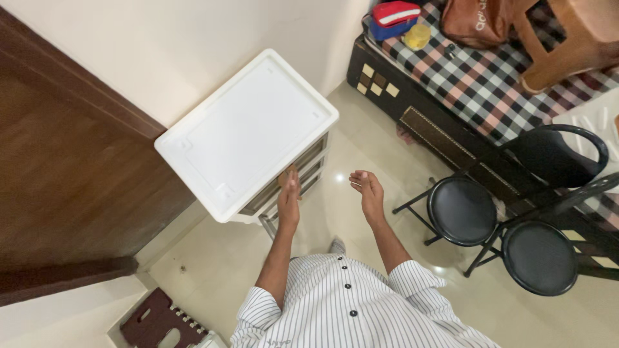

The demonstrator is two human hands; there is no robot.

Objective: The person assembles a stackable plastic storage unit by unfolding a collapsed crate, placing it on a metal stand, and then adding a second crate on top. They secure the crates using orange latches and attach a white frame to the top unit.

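While the left hand [289, 193] touches one white drawer unit [248, 132] — flat — right hand [369, 190] open, empty.

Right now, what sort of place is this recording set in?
Most likely a bedroom in a home: a bed with a checked cover, a white plastic drawer unit against the wall, and black folding chairs on a tiled floor.

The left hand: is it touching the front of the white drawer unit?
Touching. In the head view, the left hand lies against the drawer fronts of the white drawer unit, with no gap visible. The right hand hangs apart, open.
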